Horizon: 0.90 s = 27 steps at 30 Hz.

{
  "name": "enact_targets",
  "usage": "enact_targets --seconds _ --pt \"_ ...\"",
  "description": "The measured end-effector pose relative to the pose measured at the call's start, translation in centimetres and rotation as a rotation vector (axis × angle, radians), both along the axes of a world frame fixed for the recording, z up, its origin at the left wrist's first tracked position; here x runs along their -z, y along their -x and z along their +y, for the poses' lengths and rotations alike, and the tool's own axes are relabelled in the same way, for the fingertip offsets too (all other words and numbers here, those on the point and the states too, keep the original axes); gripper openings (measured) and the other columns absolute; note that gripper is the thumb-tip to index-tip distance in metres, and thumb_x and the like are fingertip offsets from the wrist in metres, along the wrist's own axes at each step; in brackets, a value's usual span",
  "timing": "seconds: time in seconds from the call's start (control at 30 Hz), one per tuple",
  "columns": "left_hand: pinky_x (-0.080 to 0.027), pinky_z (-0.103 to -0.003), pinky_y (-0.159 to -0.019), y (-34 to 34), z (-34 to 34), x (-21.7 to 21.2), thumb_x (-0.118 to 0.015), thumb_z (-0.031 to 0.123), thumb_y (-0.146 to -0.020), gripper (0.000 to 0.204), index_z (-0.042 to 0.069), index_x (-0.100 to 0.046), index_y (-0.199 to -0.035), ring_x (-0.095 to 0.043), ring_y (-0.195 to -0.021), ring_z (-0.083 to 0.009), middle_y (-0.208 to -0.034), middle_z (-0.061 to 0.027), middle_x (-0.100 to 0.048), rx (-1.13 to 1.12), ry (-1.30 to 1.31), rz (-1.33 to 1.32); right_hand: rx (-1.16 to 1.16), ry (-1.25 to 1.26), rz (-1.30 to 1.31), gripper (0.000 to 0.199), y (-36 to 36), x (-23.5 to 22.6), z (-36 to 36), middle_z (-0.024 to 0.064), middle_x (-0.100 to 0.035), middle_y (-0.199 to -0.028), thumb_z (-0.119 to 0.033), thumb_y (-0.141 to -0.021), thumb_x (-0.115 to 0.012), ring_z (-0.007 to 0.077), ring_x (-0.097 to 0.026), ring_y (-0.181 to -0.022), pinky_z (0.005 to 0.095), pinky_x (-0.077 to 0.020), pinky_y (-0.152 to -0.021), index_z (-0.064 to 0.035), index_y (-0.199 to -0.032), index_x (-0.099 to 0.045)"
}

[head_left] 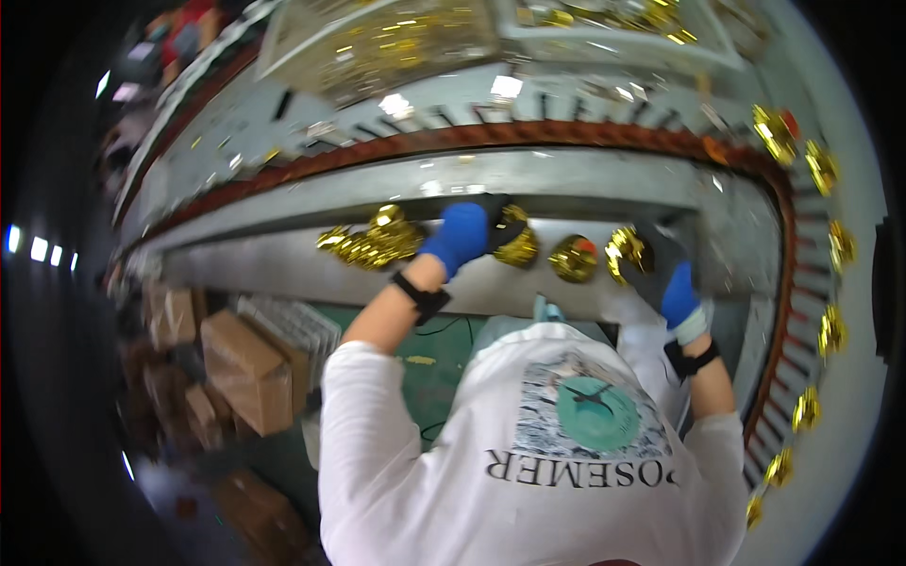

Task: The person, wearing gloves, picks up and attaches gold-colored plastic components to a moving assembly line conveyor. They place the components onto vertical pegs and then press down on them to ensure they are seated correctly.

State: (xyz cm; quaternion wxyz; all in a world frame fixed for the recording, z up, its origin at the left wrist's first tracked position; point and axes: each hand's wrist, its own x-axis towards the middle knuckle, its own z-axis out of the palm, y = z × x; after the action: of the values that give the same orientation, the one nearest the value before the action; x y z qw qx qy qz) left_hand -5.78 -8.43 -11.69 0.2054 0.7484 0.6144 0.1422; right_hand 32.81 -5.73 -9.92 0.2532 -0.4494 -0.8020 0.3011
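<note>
Both my hands wear blue gloves with dark palms and fingers, over a grey metal ledge (528, 288). The fingers of my left hand (472, 231) close on a shiny gold foil piece (519, 247). My right hand (661, 269) is curled against another gold foil piece (623, 253), its fingertips partly hidden and blurred. Between the hands a round gold foil piece (573, 258) with a red-orange spot sits on the ledge. Several more crinkled gold foil pieces (377, 243) lie bunched together left of my left hand.
Beyond the ledge runs a curved conveyor (453, 141) with a reddish-brown edge. Clear bins (377, 52) of gold pieces stand behind it. Down the right side, gold pieces (830, 330) are spaced in a row. Cardboard boxes (247, 368) stand at lower left. People (189, 38) appear blurred at far left.
</note>
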Motion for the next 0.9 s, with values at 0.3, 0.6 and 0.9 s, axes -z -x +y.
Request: enact_targets --seconds 0.3,0.6,0.9 --pt "-0.058 -0.052 -0.066 -3.9 -9.8 14.5 -0.077 0.042 -0.088 0.034 0.014 -0.073 -0.106 -0.071 -0.075 -0.0408 -0.089 -0.0159 -0.074 -0.170 -0.071 0.086 -0.081 -0.038 -0.223 0.064 5.9 13.3 -10.5 0.0248 -0.076 -0.120 -0.026 -0.083 -0.082 0.0402 -0.073 -0.110 0.0481 -0.0572 -0.099 0.0035 -0.138 -0.067" --pt "-0.058 -0.053 -0.067 0.0 -14.0 9.6 -0.075 0.029 -0.085 0.024 0.011 -0.069 -0.100 -0.072 -0.075 -0.0429 -0.082 -0.0180 -0.072 -0.330 -0.144 0.080 -0.221 -0.255 -0.211 0.063 12.4 12.1 -12.8 0.0225 -0.075 -0.115 -0.031 -0.085 -0.081 0.0412 -0.072 -0.101 0.0513 -0.0562 -0.090 0.0011 -0.137 -0.067" --pt "-0.058 -0.053 -0.078 0.6 -14.5 10.1 -0.081 0.039 -0.080 0.041 0.013 -0.073 -0.111 -0.074 -0.090 -0.0409 -0.095 -0.0170 -0.077 -0.360 -0.069 0.040 -0.171 -0.171 -0.182 0.060 13.1 13.3 -12.8 0.0262 -0.073 -0.126 -0.028 -0.088 -0.079 0.0432 -0.071 -0.115 0.0499 -0.0558 -0.101 0.0022 -0.138 -0.066"
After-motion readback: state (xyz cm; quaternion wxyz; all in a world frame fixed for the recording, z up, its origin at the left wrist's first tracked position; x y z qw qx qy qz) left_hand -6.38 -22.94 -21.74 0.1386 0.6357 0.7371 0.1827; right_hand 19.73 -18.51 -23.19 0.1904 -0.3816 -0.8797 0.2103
